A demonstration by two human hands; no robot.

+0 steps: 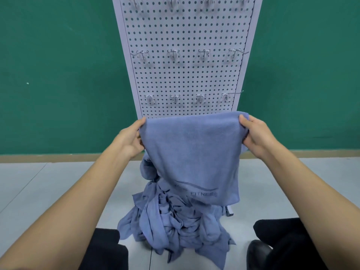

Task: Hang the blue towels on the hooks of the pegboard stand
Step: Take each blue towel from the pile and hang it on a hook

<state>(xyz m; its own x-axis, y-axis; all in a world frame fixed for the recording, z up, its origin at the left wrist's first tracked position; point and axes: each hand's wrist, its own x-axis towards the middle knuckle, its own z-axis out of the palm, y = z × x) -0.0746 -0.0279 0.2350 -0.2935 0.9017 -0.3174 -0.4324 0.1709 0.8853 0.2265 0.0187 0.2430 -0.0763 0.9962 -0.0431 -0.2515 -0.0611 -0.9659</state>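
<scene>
Blue towel (191, 152) being held up before pegboard stand (187, 55), left hand (129, 138) and right hand (257, 136) pinching top corners. Hooks (203, 53) all showing bare (nothing hung). Towel pile (171, 221) waiting on floor.

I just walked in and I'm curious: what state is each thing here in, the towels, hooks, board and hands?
held towel: spread out, hanging from both hands, not on a hook.
towel pile: crumpled heap at the foot of the stand.
hooks: those in view are bare.
pegboard stand: upright.
left hand: grips the towel's top left corner.
right hand: grips its top right corner.
</scene>
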